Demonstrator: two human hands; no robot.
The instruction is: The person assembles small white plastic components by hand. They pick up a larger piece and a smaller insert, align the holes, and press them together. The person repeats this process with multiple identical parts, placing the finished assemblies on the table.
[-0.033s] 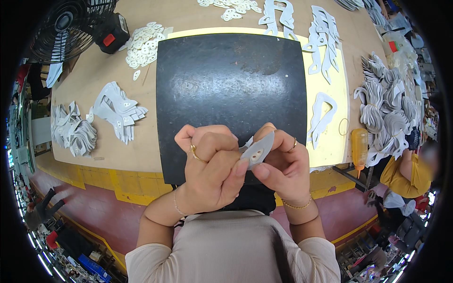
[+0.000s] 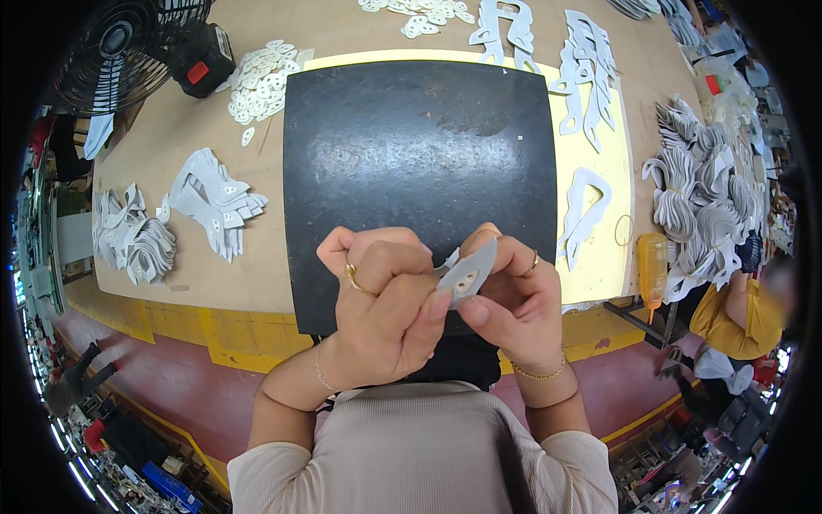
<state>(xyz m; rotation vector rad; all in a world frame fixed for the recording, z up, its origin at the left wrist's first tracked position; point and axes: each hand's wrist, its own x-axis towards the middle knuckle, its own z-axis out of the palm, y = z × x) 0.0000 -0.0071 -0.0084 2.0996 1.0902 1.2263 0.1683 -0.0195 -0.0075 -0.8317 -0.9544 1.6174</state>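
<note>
Over the near part of a black mat [image 2: 411, 171], both hands hold up one grey, flat, bendable cut piece [image 2: 485, 261]. A small whitish oval patch [image 2: 466, 282] with little holes lies on its face. My left hand [image 2: 377, 300] is closed, its thumb and forefinger pinching the piece's left edge. My right hand [image 2: 518, 304] grips the other side, with the thumb by the lower edge and the fingers behind. Most of the piece is hidden by my fingers. To the right, a similar grey looped piece [image 2: 586, 210] lies on a yellow sheet [image 2: 612, 248].
Loose whitish patches [image 2: 259, 84] are heaped at the back left, near a black fan [image 2: 116, 43]. Grey pieces [image 2: 214, 201] lie on the left; bundled grey pieces [image 2: 698, 188] are piled on the right. A yellow bottle [image 2: 652, 267] stands near the right edge, close to another person's yellow sleeve [image 2: 753, 317].
</note>
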